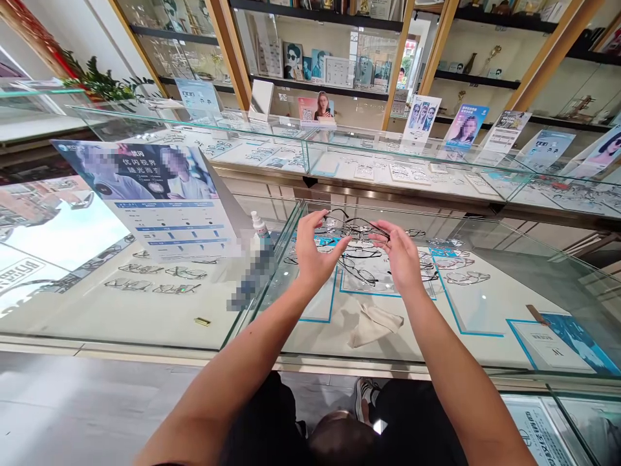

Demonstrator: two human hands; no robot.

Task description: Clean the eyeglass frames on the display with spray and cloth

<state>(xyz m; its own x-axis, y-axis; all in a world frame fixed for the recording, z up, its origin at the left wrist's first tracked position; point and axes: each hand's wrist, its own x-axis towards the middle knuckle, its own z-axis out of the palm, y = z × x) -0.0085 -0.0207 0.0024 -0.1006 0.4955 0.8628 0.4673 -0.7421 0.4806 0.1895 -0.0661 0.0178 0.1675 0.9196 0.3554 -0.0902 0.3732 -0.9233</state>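
A pair of dark thin-framed eyeglasses (367, 223) is held up above the glass counter, between my two hands. My left hand (314, 252) grips one side with its fingertips, its thumb pointing toward the frame. At the other side, the fingers of my right hand (402, 257) are closed on the glasses. The lenses are hard to tell from the frames displayed behind them. Below my hands, a crumpled beige cloth (374, 325) lies on the counter. To the left stands a white spray bottle (261, 229).
Several eyeglasses (359, 275) lie in the glass display case (301, 362) beneath my hands. A large folded sign (169, 213) stands at left. Across from me runs another glass showcase (339, 133), with shelves (320, 87) behind it. A booklet (550, 346) lies at right.
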